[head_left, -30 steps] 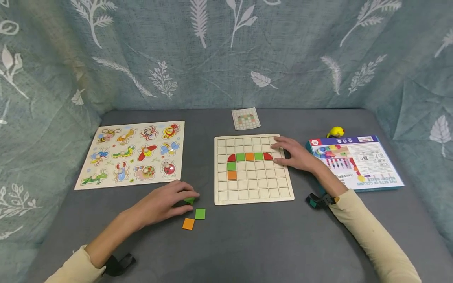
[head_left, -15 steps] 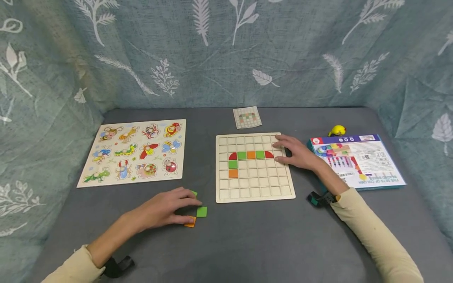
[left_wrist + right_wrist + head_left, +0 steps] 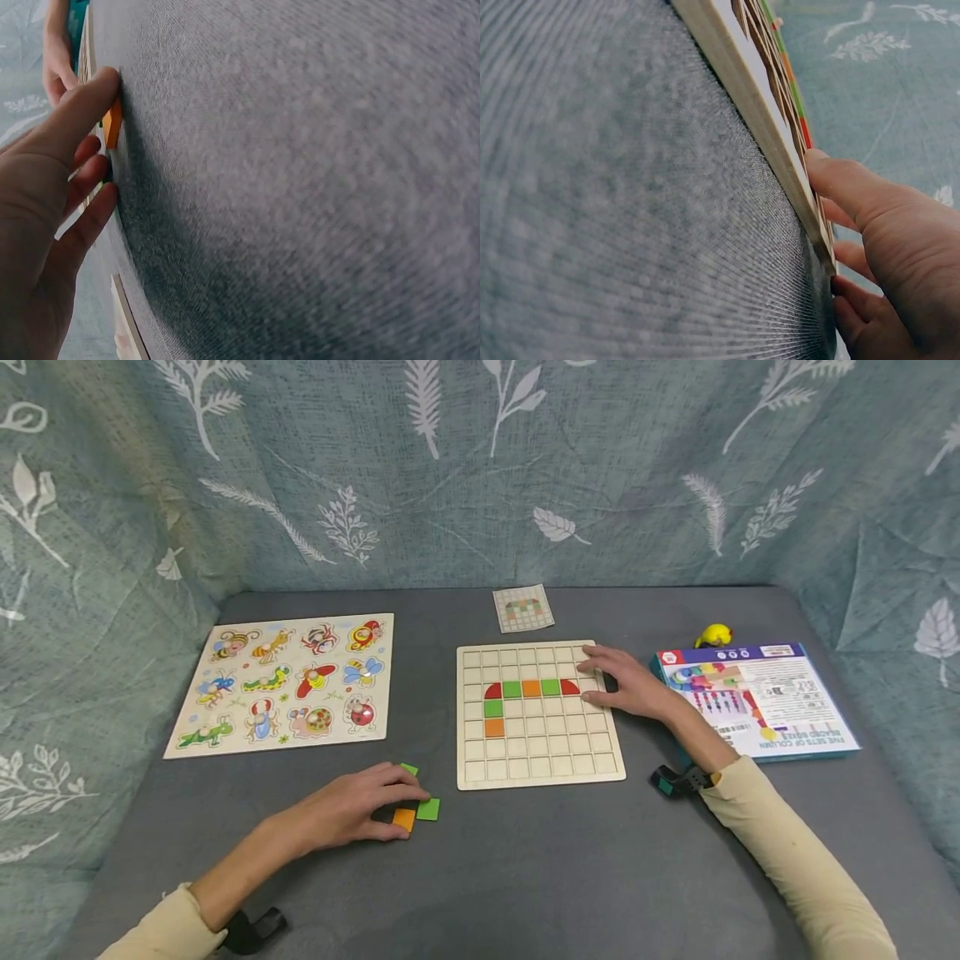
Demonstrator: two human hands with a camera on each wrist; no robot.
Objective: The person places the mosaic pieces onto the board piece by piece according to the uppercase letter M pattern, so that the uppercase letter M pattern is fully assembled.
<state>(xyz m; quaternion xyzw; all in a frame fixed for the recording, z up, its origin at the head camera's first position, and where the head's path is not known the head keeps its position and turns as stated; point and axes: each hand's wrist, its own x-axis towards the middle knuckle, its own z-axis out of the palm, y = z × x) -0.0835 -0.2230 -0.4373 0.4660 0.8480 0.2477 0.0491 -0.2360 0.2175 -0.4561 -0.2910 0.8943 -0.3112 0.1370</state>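
Observation:
My left hand [image 3: 367,810] is spread low over loose square tiles left of the board. Its thumb touches the near edge of an orange tile [image 3: 403,820], and its fingertips are right at a green tile [image 3: 428,810]. Another green tile [image 3: 408,769] shows partly beyond the fingers. Seen from the left wrist, the orange tile [image 3: 112,124] stands out beside the thumb. On the right side of the wooden grid board [image 3: 540,768], my right hand [image 3: 630,685] rests with its thumb and fingers apart. Red, green and orange pieces fill a row and part of a column.
Behind the board lies a small pattern card [image 3: 523,608]. A wooden insect puzzle [image 3: 281,685] lies at the left. To the right are a boxed bead set [image 3: 757,702] and a small yellow toy [image 3: 714,636]. A patterned curtain [image 3: 480,477] hangs at the back.
My left hand has come nearer to me, and its thumb has gone from beside the green tiles to the orange tile's near edge. The orange tile has shifted toward the green one. My right hand stays.

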